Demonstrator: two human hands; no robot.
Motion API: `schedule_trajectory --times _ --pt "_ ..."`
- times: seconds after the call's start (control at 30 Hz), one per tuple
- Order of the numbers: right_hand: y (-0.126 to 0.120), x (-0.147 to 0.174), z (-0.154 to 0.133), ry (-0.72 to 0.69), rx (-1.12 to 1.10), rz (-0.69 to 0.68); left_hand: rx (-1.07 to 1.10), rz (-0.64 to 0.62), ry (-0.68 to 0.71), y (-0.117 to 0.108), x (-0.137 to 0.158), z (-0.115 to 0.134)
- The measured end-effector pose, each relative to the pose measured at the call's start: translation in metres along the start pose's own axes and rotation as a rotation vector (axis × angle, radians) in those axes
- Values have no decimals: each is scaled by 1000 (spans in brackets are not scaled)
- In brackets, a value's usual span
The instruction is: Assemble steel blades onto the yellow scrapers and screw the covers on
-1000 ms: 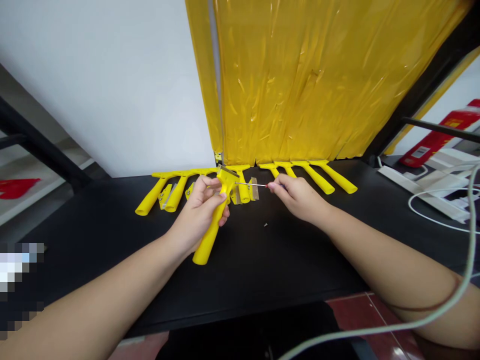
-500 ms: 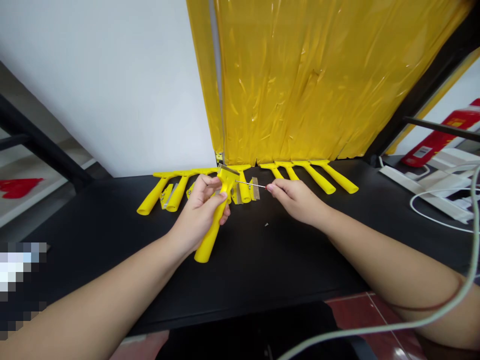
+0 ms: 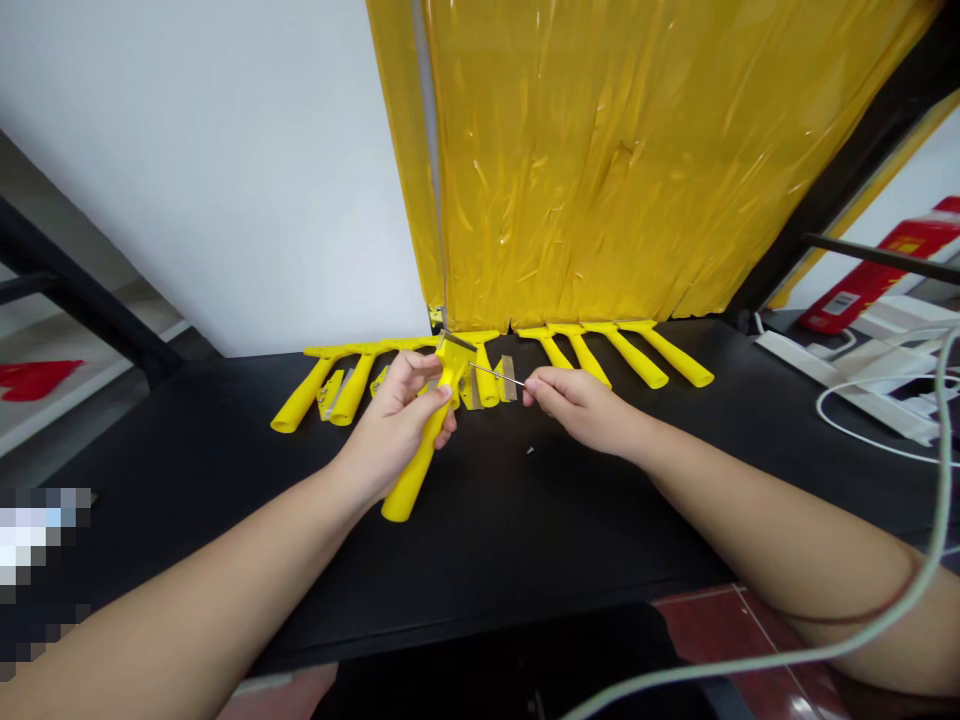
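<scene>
My left hand point(image 3: 409, 410) is closed around a yellow scraper point(image 3: 415, 468), its hollow handle tilted down toward me and its bladed head up. In my right hand point(image 3: 574, 402) is a thin screwdriver point(image 3: 499, 375); its metal shaft reaches left to the scraper's head, and my fingers hide its handle. Whether the tip sits in a screw is too small to tell. Just behind the hands lie a loose metal blade point(image 3: 510, 380) and small yellow clamp pieces point(image 3: 330, 395). A tiny screw-like piece point(image 3: 530, 450) rests on the black tabletop point(image 3: 480, 560).
More yellow scrapers point(image 3: 637, 355) lie in a row along the back, against a white panel point(image 3: 225, 180) and a yellow plastic curtain point(image 3: 570, 170). At right are a red packet point(image 3: 862, 275) and white cables. One pale cable point(image 3: 750, 658) crosses in front of my right forearm.
My right hand has shifted slightly left and its fingers have turned around the screwdriver's handle. The scraper stays in my left hand, nearly still.
</scene>
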State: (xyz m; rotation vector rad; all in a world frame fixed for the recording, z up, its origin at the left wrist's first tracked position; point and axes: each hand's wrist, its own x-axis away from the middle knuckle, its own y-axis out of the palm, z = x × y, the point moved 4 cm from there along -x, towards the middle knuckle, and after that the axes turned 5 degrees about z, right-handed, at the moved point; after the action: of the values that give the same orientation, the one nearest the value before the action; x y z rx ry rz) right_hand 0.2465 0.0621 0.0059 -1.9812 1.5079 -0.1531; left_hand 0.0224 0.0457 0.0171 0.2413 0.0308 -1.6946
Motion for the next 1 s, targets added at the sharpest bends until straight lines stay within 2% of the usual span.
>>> schedule_trajectory --times 0.1,0.17,0.33,0.47,0.6,0.87,1.0 --pt "-5 0 -2 -85 194 26 18 10 -18 -1 -1 -1" --pt "-5 0 1 -86 242 -34 27 11 -38 -1 -1 -2" --pt "-3 4 7 -44 234 -229 47 25 -73 -2 -3 -4" --pt "-4 8 1 -124 308 -329 85 38 -143 -3 -4 -8" --pt "0 11 1 -174 280 -427 130 39 -197 -3 -4 -13" --pt "11 13 -4 -209 378 -516 143 8 -246 -2 -5 -18" --pt "9 14 -5 -172 412 -500 154 8 -273 -3 -5 -18"
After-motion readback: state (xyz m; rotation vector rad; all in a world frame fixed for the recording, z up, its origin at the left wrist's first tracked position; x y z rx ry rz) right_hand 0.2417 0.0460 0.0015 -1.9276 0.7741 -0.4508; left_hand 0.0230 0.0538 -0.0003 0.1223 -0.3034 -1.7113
